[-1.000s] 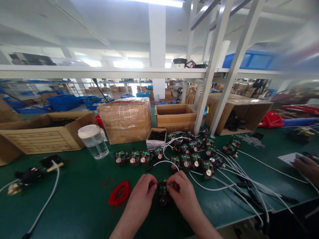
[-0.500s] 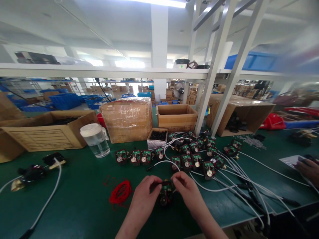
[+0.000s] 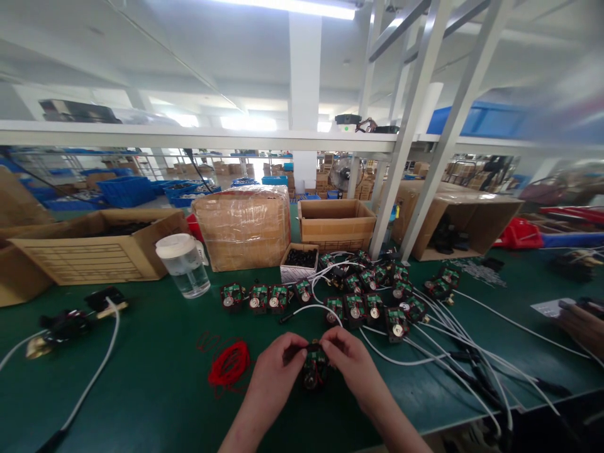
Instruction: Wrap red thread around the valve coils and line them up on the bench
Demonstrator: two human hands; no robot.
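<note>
Between my hands, on the green tabletop, is a small black unit with a green circuit board (image 3: pixel 315 365), red wires and a round metal part at its near end. My left hand (image 3: pixel 278 371) grips its upper left edge, thumb and fingers pinched together. From the other side, my right hand (image 3: pixel 348 357) pinches at the upper right corner of the same unit; whether a wire lies in those fingertips is too small to tell. A loose bundle of red wire (image 3: pixel 229 363) rests left of my left hand.
Similar circuit-board units (image 3: pixel 355 307) with white cables (image 3: pixel 441 333) spread behind and right of my hands. A water jug (image 3: pixel 183 264), a small box of black parts (image 3: pixel 299 264) and cardboard boxes (image 3: pixel 243 229) line the back. At far right shows another person's hand (image 3: pixel 582 324).
My right hand has shifted slightly left, its fingertips closer to the unit's top edge. My left hand stays at its side. The whole view has moved a little.
</note>
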